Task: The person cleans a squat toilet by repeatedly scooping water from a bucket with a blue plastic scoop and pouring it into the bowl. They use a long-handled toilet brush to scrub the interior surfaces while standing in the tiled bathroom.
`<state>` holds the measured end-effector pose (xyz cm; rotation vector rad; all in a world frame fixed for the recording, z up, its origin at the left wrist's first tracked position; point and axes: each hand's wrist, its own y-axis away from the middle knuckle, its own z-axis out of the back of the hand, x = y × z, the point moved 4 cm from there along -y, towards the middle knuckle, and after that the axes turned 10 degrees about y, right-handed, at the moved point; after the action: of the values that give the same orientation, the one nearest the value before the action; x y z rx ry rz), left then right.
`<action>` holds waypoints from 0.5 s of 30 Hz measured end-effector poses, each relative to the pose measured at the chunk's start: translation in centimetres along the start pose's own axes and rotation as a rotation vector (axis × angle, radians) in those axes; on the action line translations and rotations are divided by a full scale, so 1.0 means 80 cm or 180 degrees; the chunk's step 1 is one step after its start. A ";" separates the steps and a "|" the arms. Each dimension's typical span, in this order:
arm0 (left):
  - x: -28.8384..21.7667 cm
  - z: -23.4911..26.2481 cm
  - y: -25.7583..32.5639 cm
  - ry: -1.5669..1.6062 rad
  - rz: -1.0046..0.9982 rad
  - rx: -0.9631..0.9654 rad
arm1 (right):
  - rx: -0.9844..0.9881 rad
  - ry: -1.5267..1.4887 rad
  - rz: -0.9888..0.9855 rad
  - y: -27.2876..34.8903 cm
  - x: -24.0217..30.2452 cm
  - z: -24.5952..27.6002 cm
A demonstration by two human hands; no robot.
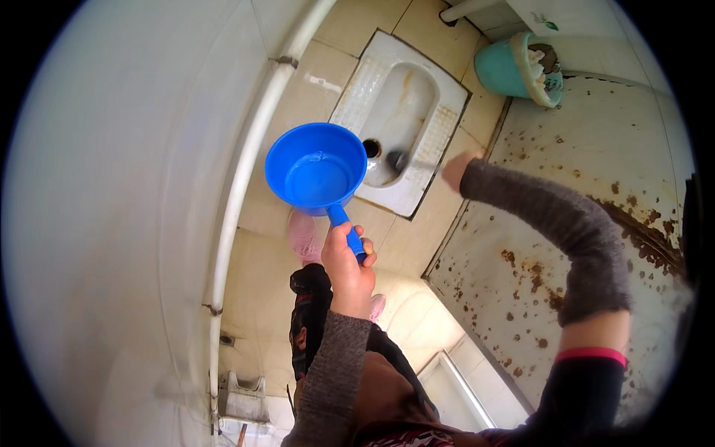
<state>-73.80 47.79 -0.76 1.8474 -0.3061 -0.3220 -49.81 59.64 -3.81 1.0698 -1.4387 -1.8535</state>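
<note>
My left hand [348, 262] grips the handle of a blue plastic water scoop [316, 169], which holds some water and hangs level in front of a white squat toilet pan [428, 130] set in the tiled floor. My right hand [455, 168] is blurred and closed on a thin handle; the dark head of a brush [397, 159] sits in the pan near the drain hole. Both forearms wear grey knitted sleeves.
A white pipe [246, 160] runs along the white wall on the left. A teal waste bin [515, 68] with paper stands at the back right. A rust-spotted white door or panel [596, 141] fills the right side. My pink slipper [304, 237] shows below the scoop.
</note>
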 end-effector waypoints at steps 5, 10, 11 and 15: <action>0.002 -0.012 0.003 -0.0084 -0.0056 0.0055 | 0.0265 -0.0630 0.0469 0.013 -0.012 0.001; 0.001 -0.009 0.002 -0.0006 -0.0084 0.0019 | 0.0171 -0.3254 0.0394 0.022 0.038 -0.085; 0.011 -0.017 0.005 -0.0071 0.0036 0.0064 | -0.0624 -0.3356 0.0497 0.007 0.067 -0.154; 0.013 -0.020 0.002 -0.0192 -0.0070 0.0300 | -0.1856 -0.4283 0.0240 0.029 0.159 -0.183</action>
<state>-72.24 48.75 -0.19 1.9374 -0.3480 -0.3848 -44.23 41.10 -6.37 -0.6895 -1.2462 -2.7846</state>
